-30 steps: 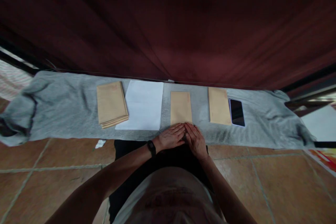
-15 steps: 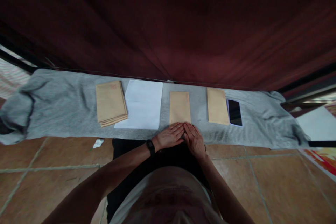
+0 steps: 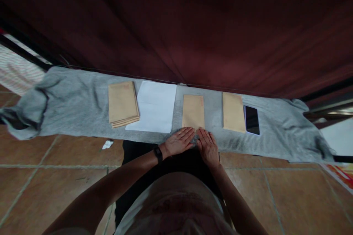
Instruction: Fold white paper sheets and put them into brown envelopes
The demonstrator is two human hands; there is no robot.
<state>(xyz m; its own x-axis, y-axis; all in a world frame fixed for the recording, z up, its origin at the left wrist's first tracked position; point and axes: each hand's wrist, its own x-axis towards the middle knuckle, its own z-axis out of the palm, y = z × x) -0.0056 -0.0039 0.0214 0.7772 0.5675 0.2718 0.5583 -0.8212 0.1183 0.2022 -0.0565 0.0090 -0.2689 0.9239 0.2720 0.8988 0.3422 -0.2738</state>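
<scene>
In front of me a brown paper envelope [image 3: 193,110] lies flat on the grey cloth, with small red print at its upper right. My left hand [image 3: 179,141] rests flat over its lower left edge, fingers stretched out. Beside it, my right hand [image 3: 208,147] lies on the lower right edge, its fingers straight too. A narrow gap parts the fingertips. The hands cover the envelope's near end. To the left are a white sheet of paper [image 3: 157,106] and a stack of brown envelopes [image 3: 123,102], which overlaps the sheet's left side.
Right of the middle lie more brown envelopes [image 3: 233,112], with a phone [image 3: 252,120] close beside them. The grey cloth [image 3: 79,106] covers a long narrow surface. Behind it hangs a dark red curtain [image 3: 176,29]. A white scrap [image 3: 107,144] is on the tiled floor [image 3: 82,183].
My hands have drawn slightly apart at the fingertips, along the envelope's near edge. The whole view has shifted and tilted a little; the papers and phone stay put on the cloth.
</scene>
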